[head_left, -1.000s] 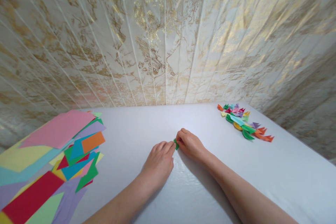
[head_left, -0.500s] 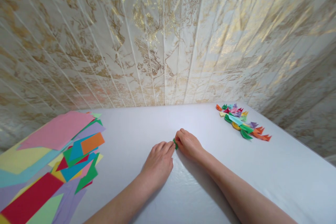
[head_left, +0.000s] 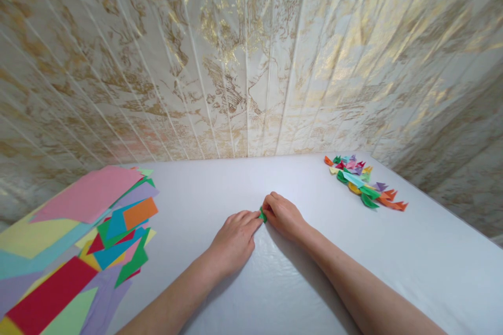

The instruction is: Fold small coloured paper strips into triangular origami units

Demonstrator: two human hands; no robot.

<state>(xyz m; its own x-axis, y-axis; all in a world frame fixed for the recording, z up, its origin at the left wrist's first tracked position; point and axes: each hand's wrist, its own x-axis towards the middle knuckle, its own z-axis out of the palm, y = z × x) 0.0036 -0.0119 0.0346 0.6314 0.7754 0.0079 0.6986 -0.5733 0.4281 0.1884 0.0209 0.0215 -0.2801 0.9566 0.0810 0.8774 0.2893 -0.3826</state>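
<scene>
A small folded green paper piece (head_left: 262, 214) lies on the white table (head_left: 298, 282) between my two hands. My right hand (head_left: 283, 216) has its fingers curled down over the piece and presses it against the table. My left hand (head_left: 234, 241) lies palm down beside it, its fingertips closed together and touching the piece's left edge. Most of the green piece is hidden under the fingers.
A loose stack of coloured paper sheets and cut scraps (head_left: 78, 241) covers the table's left side. A heap of small folded paper pieces in several colours (head_left: 363, 182) lies at the far right. A marbled gold-and-cream wall (head_left: 251, 63) closes off the back and right.
Both hands stay on the green piece. My left hand has slid slightly back and to the left; the rest of the shift is the camera's.
</scene>
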